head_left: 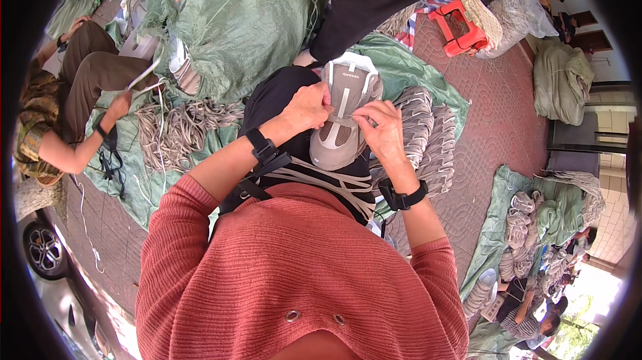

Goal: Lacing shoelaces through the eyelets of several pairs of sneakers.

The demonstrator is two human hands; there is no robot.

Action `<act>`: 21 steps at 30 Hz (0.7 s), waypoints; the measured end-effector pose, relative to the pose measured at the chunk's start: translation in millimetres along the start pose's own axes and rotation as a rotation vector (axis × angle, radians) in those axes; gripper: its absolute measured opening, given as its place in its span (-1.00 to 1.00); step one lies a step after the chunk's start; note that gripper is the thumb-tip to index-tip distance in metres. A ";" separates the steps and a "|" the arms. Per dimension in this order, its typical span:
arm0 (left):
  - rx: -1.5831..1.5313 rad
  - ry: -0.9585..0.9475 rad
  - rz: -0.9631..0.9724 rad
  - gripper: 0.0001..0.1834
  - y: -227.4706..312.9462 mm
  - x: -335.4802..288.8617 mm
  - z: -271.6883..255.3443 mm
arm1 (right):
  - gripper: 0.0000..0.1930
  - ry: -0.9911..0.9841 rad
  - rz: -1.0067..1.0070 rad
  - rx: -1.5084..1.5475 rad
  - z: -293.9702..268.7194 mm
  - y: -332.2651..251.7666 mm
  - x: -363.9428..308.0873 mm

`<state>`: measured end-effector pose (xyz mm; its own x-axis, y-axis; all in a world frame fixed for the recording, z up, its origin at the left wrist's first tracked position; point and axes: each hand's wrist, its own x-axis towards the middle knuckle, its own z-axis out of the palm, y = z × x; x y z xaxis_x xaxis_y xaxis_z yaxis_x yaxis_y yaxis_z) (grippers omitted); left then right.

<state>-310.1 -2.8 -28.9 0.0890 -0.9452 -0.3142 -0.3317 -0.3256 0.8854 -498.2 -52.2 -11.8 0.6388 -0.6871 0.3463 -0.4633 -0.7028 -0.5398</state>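
A grey sneaker with white trim rests on my dark-clothed lap, its toe toward me and its tongue away. My left hand is at the shoe's left side, fingers pinched at the lacing area. Across from it, my right hand pinches at the right edge of the same area. A thin pale shoelace seems to run between the fingertips, partly covered by them. Several loose pale laces lie across my lap.
Stacked grey shoes stand right of my lap on green sheeting. A large green sack is ahead, and heaped laces lie left. A seated person works at left; a red stool stands far right.
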 end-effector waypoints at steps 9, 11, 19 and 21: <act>0.019 -0.011 -0.004 -0.84 4.2 0.2 -1.1 | -0.91 -0.116 -0.049 -0.059 4.7 2.2 5.6; 0.046 -0.007 0.024 -0.84 4.7 0.7 -0.3 | -0.91 -0.111 -0.014 0.029 10.3 10.2 4.7; 0.128 0.020 0.017 -0.80 -3.7 3.7 1.4 | -0.91 -0.028 0.173 0.399 22.6 12.0 -8.0; 0.284 0.097 0.155 -0.81 -6.9 2.6 3.3 | -0.91 -0.019 0.268 0.495 23.2 11.1 -8.8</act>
<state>-310.7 -2.9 -37.0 0.1020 -0.9853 -0.1374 -0.5953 -0.1711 0.7851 -494.7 -49.7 -38.6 0.5515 -0.8230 0.1363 -0.2704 -0.3309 -0.9041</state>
